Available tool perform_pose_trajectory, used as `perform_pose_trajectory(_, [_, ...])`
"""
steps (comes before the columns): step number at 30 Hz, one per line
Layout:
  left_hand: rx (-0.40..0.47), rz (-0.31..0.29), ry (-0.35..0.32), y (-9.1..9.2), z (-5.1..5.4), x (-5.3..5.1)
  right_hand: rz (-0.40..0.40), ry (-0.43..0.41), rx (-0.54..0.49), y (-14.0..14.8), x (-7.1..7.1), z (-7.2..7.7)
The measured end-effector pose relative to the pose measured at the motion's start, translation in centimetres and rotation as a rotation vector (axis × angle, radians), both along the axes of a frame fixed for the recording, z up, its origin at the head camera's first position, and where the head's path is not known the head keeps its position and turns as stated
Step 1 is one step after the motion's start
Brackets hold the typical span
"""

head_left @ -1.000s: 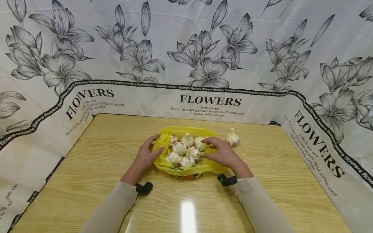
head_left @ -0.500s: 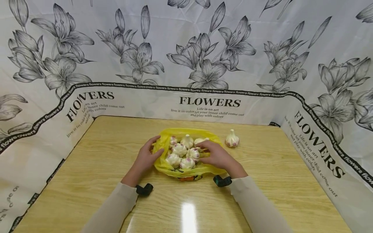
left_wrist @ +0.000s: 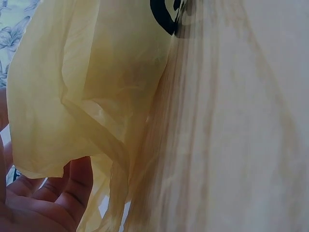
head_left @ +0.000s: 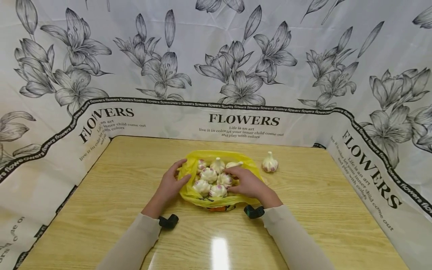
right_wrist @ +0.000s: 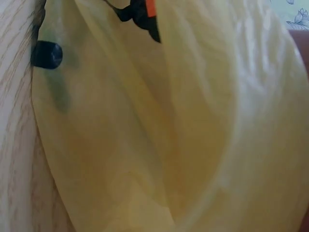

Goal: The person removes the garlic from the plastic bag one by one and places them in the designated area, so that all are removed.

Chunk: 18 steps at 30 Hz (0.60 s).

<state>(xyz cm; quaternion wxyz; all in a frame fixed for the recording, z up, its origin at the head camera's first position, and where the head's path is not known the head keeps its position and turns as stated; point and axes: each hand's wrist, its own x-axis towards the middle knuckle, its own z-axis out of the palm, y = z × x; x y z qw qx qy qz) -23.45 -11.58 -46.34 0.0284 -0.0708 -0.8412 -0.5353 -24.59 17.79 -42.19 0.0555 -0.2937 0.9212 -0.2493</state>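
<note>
An open yellow plastic bag [head_left: 189,193] lies on the table with several white-and-purple garlic bulbs [head_left: 208,175] inside. At its left side my left hand [head_left: 170,183] holds the rim; in the left wrist view, curled fingers [left_wrist: 79,186] show at the bag's edge. Reaching over the right side, my right hand [head_left: 251,183] has its fingers and thumb round a garlic bulb [head_left: 224,180] in the bag. The right wrist view shows mostly yellow plastic [right_wrist: 120,145], which hides the fingertips. One more garlic bulb [head_left: 270,162] stands on the table, right of the bag.
The wooden table [head_left: 128,176] is enclosed by a white flower-print cloth [head_left: 243,86] at the back and both sides. A bright reflection lies on the tabletop near the front. Each wrist wears a small black camera [head_left: 168,221].
My right hand has moved left and inward over the bag, its fingers closing round a garlic bulb. The left hand stays at the bag's left rim. The head view has tilted slightly up.
</note>
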Motion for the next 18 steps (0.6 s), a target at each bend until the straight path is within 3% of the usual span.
perform_pose_trajectory(18, [-0.003,0.006,-0.005,0.0,0.0,0.1,-0.027,0.042,0.053,-0.5,-0.3,-1.3])
